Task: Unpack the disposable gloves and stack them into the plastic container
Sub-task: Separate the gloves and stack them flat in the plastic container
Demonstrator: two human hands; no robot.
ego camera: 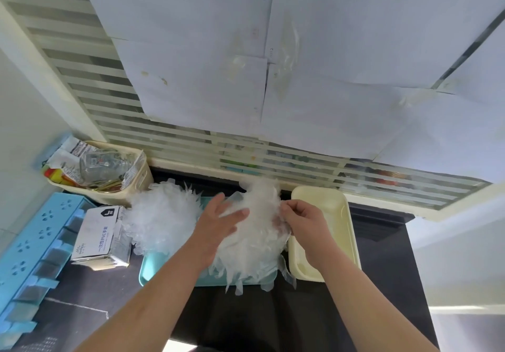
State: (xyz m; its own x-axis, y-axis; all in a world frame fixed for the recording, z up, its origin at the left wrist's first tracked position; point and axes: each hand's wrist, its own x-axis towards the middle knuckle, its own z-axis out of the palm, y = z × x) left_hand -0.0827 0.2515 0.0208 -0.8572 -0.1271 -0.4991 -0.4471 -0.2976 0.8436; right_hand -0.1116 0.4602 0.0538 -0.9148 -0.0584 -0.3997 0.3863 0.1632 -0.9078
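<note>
A heap of clear disposable gloves (254,245) lies on a teal plastic tray (153,268) on the dark table. A second heap of gloves (161,215) sits to its left. My left hand (218,217) rests flat on the top of the right heap, fingers straight. My right hand (300,220) pinches the heap's right edge with curled fingers. A cream plastic container (344,215) stands right of the heap, partly behind my right forearm. An opened white glove box (99,234) lies left of the tray.
A cream bin (136,182) with a glass jar and packets stands at the back left. A light blue organiser (35,245) lies along the left edge. A slatted partition with taped paper sheets (246,51) rises behind the table.
</note>
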